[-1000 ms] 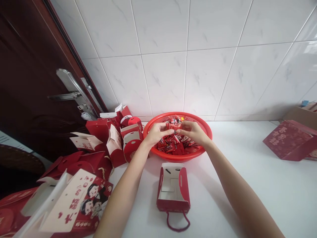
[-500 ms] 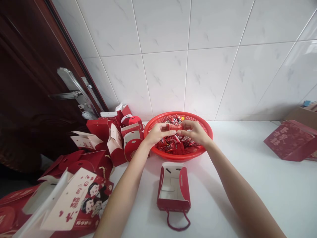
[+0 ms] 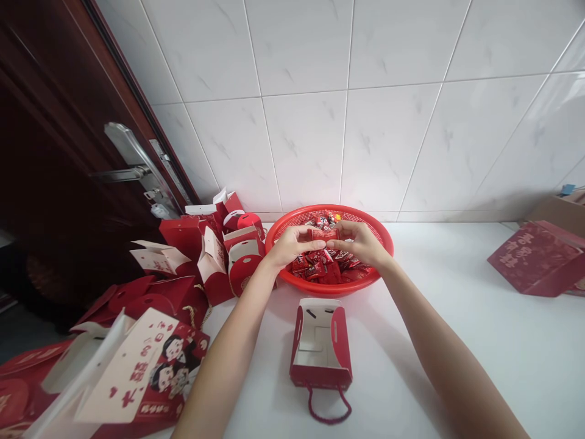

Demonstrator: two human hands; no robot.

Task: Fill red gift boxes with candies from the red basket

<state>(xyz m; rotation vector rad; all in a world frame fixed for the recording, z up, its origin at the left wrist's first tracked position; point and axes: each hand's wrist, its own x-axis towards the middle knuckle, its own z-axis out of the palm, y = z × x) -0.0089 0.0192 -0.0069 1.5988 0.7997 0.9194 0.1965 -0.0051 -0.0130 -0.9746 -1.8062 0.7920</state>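
Over a red plastic basket (image 3: 386, 244) of red-wrapped candies (image 3: 331, 271), my left hand (image 3: 295, 245) and my right hand (image 3: 359, 242) hold one red wrapped candy (image 3: 324, 234) between them. Thumbs and fingers of both hands pinch its two ends, and the thumb tips nearly meet under it. Below the basket, nearer to me, an open dark red box (image 3: 320, 376) with a white inside lies on the white table. Its rope handle (image 3: 329, 421) points toward me. No candy shows inside that box.
Many red and cream gift boxes (image 3: 155, 366) crowd the left side. At the right are a dark red box (image 3: 532, 259) and a cardboard box (image 3: 560, 213). A tiled wall (image 3: 388, 140) stands behind the basket, and a dark door (image 3: 55, 110) is at the upper left.
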